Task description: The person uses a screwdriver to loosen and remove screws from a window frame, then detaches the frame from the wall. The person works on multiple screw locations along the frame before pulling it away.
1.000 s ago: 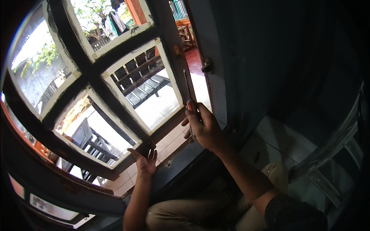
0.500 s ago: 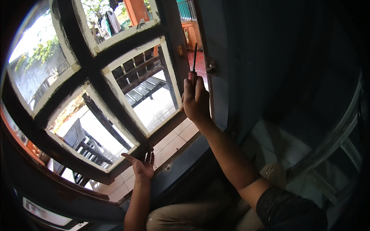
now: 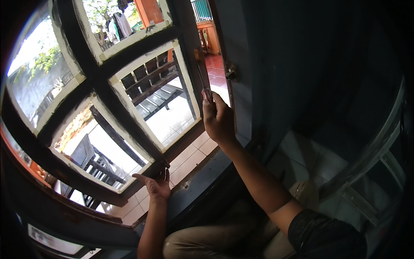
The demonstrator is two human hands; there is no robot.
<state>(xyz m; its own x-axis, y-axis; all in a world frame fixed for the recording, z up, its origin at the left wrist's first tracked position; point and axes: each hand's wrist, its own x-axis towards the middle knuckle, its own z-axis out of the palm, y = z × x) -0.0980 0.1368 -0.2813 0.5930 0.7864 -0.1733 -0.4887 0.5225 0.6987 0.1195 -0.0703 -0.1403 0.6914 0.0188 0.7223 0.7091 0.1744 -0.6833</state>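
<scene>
The screwdriver, near the picture's centre, is wrapped by the right hand, pointing toward an orange-brown patch on the dark window sash; contact I cannot tell. The left hand, lower centre, fingers spread, is at its bottom rail. Pale strips already border the panes; what remains is not visible.

Strong daylight comes from outdoors through the window, washing the sky and the pale outdoor floor nearly white, while the interior at right sinks into murky shadow. A bluish flare arcs along the upper left, and the fisheye bends straight edges toward a rim fading to black.
</scene>
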